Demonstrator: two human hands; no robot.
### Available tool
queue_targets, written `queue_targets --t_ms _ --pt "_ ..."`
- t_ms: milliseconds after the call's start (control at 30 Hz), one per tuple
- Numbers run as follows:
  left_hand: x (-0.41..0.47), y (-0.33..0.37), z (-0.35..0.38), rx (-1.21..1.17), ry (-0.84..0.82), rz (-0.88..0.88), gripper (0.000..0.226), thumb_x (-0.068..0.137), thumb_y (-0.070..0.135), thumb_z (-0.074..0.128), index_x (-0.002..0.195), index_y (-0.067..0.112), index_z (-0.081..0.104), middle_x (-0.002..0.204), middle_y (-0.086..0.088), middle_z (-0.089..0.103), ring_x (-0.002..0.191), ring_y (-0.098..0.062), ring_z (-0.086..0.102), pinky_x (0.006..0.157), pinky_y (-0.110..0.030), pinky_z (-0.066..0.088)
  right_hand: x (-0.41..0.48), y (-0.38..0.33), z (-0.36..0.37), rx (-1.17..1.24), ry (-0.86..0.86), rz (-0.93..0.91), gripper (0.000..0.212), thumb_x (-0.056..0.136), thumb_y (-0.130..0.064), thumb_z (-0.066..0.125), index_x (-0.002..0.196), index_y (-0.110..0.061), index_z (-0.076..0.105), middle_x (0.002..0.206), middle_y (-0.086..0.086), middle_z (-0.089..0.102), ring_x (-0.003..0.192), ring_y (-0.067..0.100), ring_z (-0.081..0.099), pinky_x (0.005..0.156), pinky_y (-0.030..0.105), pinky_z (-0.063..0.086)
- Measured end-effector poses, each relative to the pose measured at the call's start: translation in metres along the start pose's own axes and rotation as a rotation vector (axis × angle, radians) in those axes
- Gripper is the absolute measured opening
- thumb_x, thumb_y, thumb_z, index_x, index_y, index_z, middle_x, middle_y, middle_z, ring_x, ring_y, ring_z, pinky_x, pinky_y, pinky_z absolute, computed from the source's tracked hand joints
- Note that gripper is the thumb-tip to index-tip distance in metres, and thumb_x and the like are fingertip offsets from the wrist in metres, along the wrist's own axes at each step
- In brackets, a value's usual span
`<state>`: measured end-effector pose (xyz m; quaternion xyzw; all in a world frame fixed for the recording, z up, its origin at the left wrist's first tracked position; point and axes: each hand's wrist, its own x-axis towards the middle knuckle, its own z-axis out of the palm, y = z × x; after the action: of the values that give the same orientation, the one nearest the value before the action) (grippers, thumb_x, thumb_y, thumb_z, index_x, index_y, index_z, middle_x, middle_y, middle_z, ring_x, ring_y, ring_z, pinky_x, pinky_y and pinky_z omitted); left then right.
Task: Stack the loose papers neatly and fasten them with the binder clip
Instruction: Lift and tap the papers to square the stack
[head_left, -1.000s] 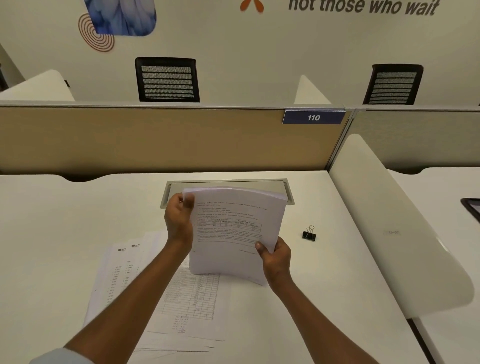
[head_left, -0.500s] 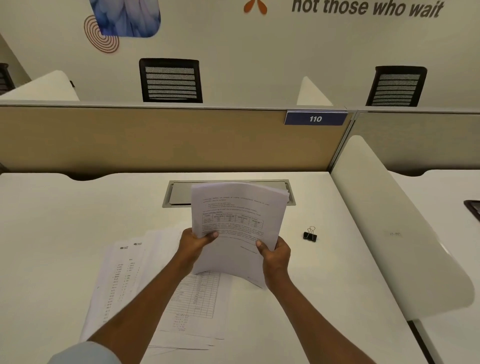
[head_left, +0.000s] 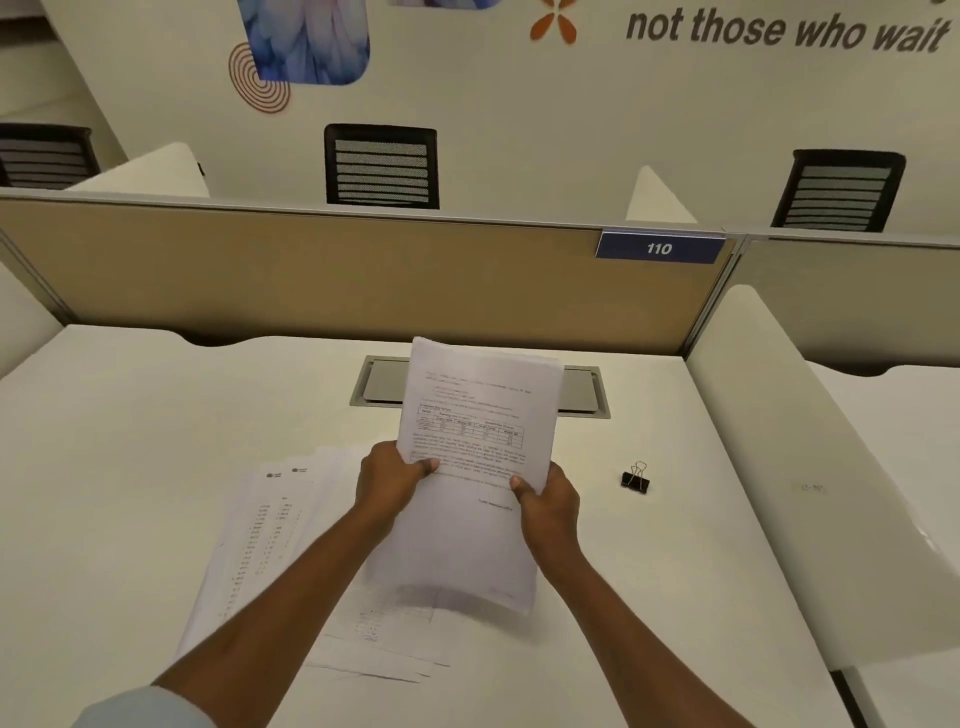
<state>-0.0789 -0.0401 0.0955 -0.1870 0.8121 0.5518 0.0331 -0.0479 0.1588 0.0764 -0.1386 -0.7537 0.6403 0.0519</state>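
1. The left hand (head_left: 392, 480) and right hand (head_left: 550, 499) each grip a side edge of the stack (head_left: 467, 426), thumbs on its front, holding it nearly upright.
2. Loose sheets (head_left: 260, 545) lie fanned on the desk (head_left: 130, 441) beneath the arms.
3. The clip (head_left: 635, 478) lies right of the stack, apart from it.
4. The hatch (head_left: 384, 387) behind is closed, its contents hidden.

Two bare hands: the left hand (head_left: 392, 480) and the right hand (head_left: 550, 501). One sheaf of white printed papers (head_left: 478, 415) sits between their fingers. One black binder clip with silver wire handles (head_left: 635, 479) lies right of the right fingers. Loose white printed sheets (head_left: 260, 545) lie under the left fingers, too overlapped to count. Three black mesh-backed office chairs stand beyond the fingertips: left chair (head_left: 47, 156), middle chair (head_left: 382, 166), right chair (head_left: 839, 189). One blue number placard (head_left: 660, 248).
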Motion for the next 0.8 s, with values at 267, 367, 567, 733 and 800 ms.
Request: queue_targets --t_ms 267,367,567,733,800 --pt "-0.008 -0.048 -0.018 0.059 -0.089 -0.208 0.028 0.069 0.021 0.085 0.088 0.015 0.065 0.086 -0.003 0.069 0.076 -0.023 0.066 0.060 -0.027 0.052 -0.021 0.025 0.009 -0.078 -0.182 0.140 0.023 0.088 -0.007 0.059 0.106 -0.021 0.061 0.102 -0.005 0.067 0.088 0.009 0.065 0.066 0.015 0.051" --pt "-0.002 -0.070 -0.020 0.066 -0.056 -0.230 0.016 0.077 0.017 0.078 0.076 0.017 0.062 0.081 -0.003 0.068 0.070 -0.020 0.064 0.053 -0.023 0.048 -0.027 0.038 0.017 -0.112 -0.155 0.196 0.023 0.088 -0.006 0.059 0.109 -0.017 0.061 0.104 -0.003 0.067 0.090 0.012 0.065 0.069 0.018 0.052" --pt "0.005 -0.093 -0.023 0.395 -0.036 -0.146 0.021 0.093 0.022 0.053 0.075 0.012 0.054 0.078 -0.002 0.060 0.066 -0.014 0.052 0.056 -0.027 0.039 -0.028 0.049 0.031 -0.173 -0.102 0.273 0.021 0.086 -0.004 0.061 0.104 -0.016 0.059 0.102 0.000 0.066 0.084 0.013 0.063 0.064 0.017 0.048" --pt "0.010 -0.100 -0.027 0.772 0.002 0.055 0.021 0.093 0.031 0.051 0.076 0.018 0.054 0.085 -0.001 0.064 0.084 -0.021 0.056 0.070 -0.032 0.044 -0.026 0.054 0.042 -0.305 -0.073 0.273 0.017 0.086 -0.007 0.060 0.102 -0.014 0.059 0.102 0.002 0.066 0.094 0.021 0.065 0.069 0.024 0.048" --pt "0.011 -0.103 -0.025 0.933 0.014 0.066 0.021 0.092 0.036 0.051 0.095 0.019 0.064 0.104 -0.004 0.063 0.102 -0.027 0.052 0.081 -0.034 0.042 -0.028 0.055 0.048 -0.438 -0.050 0.255 0.017 0.087 -0.009 0.059 0.105 -0.010 0.059 0.104 0.004 0.065 0.098 0.025 0.064 0.074 0.027 0.048"
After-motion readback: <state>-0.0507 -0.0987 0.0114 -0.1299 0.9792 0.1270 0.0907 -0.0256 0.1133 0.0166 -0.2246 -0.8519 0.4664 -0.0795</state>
